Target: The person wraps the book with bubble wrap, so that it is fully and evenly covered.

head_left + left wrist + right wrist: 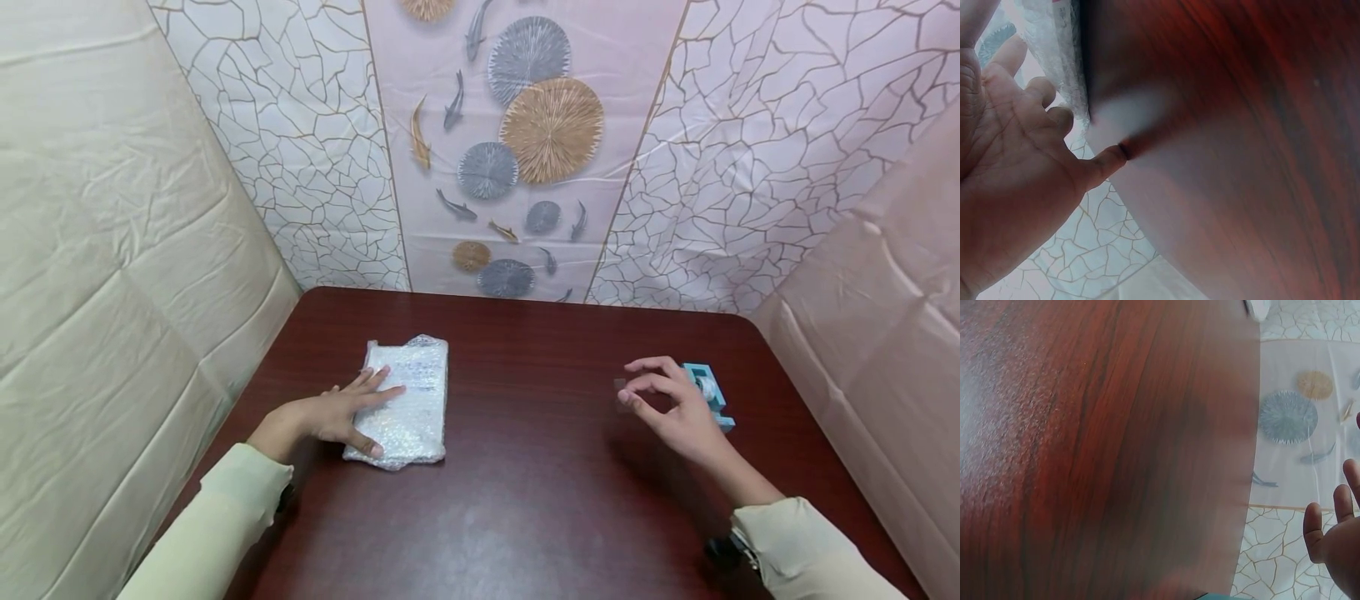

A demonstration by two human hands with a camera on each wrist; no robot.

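Observation:
A flat package in bubble wrap (408,408) lies on the left part of the table. My left hand (341,414) rests on its left side with fingers spread. In the left wrist view, the left hand (1016,144) is beside the wrap's edge (1063,56). Over the right side, my right hand (675,412) pinches a small strip of clear tape (619,386) between thumb and fingers; the strip is faint. Just beyond that hand sits a light-blue tape dispenser (703,385), partly hidden by it. The right wrist view shows only some fingers of the right hand (1341,534).
The dark red-brown wooden table (525,467) has rounded far corners. Behind it hangs a patterned cloth (551,129) with discs and fish. Quilted beige panels (112,292) rise along both sides.

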